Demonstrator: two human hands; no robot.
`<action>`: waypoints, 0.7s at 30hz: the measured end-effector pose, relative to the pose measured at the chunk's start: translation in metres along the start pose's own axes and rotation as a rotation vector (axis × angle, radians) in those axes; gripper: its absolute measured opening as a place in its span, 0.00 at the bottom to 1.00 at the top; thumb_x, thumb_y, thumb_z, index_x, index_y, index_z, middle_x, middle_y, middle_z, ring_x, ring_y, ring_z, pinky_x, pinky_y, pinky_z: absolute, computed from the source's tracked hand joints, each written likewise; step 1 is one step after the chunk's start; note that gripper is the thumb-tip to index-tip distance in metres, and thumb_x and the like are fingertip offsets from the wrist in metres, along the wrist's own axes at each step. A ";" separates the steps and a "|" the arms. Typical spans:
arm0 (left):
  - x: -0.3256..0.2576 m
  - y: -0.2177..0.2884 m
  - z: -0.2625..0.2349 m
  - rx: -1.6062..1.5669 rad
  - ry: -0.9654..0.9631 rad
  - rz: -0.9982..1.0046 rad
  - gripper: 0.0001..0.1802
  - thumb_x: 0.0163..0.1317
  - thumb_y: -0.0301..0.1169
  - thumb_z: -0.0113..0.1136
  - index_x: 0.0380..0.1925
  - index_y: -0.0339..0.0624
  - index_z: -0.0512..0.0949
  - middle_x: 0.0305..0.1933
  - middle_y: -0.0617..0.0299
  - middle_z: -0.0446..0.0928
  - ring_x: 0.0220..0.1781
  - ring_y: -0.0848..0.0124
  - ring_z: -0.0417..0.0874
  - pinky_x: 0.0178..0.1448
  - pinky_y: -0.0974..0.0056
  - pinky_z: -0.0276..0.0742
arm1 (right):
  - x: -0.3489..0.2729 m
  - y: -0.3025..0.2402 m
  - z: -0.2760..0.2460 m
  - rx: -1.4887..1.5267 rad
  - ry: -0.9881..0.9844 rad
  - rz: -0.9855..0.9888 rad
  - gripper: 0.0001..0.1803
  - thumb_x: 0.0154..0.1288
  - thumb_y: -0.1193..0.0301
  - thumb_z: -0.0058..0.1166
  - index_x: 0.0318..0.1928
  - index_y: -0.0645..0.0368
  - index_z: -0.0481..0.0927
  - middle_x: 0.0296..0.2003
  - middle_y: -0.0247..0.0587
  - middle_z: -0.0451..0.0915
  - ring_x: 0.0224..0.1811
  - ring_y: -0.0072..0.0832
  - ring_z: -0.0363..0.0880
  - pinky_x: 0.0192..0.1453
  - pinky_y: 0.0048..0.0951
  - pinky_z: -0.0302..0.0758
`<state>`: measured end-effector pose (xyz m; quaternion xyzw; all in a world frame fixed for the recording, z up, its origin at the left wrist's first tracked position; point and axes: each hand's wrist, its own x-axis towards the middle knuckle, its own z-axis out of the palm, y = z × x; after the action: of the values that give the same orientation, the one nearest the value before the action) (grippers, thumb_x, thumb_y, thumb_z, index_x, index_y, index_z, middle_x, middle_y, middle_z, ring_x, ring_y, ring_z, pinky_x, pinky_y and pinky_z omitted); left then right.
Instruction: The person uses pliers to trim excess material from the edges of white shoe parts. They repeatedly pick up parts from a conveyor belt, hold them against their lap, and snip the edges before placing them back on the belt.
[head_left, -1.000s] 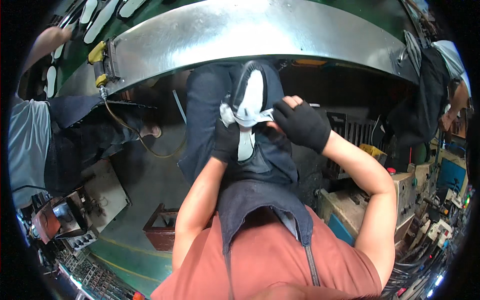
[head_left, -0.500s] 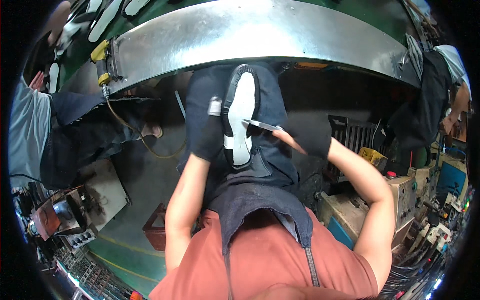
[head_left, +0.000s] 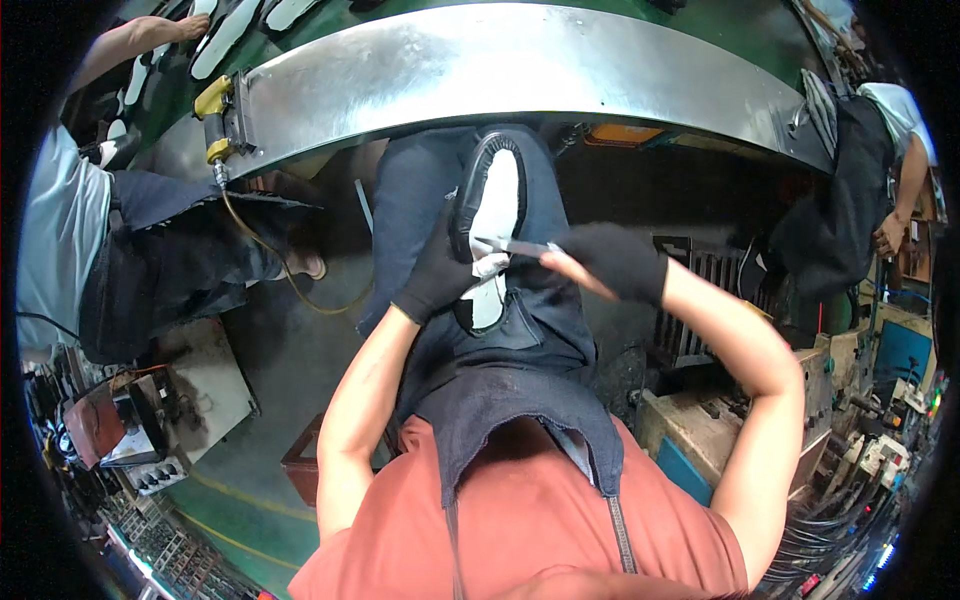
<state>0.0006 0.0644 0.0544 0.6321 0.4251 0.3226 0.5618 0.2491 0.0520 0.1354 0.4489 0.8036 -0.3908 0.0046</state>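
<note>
A shoe upper (head_left: 464,215) with black gathered edges and a white insole board (head_left: 498,195) on its underside lies lengthwise across my lap, bottom up. My left hand (head_left: 440,268), in a black glove, is closed on its left side, with the white-wrapped thumb pressed onto the board. In my gloved right hand (head_left: 612,262) is a knife (head_left: 522,248) with a thin silver blade. Its blade points left across the middle of the board, close to my left thumb. My right fingers wrap round the handle, which is mostly hidden.
A curved metal bench (head_left: 430,75) crosses in front of my knees. A yellow-black air tool (head_left: 214,118) with a hose hangs at its left end. More white-soled pieces (head_left: 226,38) lie on the green surface beyond. People sit at left and right; machinery (head_left: 700,430) stands behind my right arm.
My left hand has moved right and taken hold of the shoe upper, thumb on the board. The upper has tilted slightly. At the far left, a co-worker's hand now reaches toward the white-soled pieces.
</note>
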 end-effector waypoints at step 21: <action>0.281 0.068 -0.148 1.041 -0.277 0.297 0.23 0.50 0.32 0.66 0.48 0.38 0.76 0.47 0.51 0.79 0.44 0.58 0.81 0.51 0.61 0.76 | 0.051 0.049 0.097 1.130 0.192 0.784 0.36 0.71 0.43 0.30 0.25 0.62 0.77 0.14 0.37 0.74 0.17 0.25 0.74 0.25 0.27 0.71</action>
<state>0.0027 0.3813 0.1253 0.9158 0.3567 0.0596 0.1746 0.2204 0.0416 0.0188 0.6723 0.2521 -0.6773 -0.1602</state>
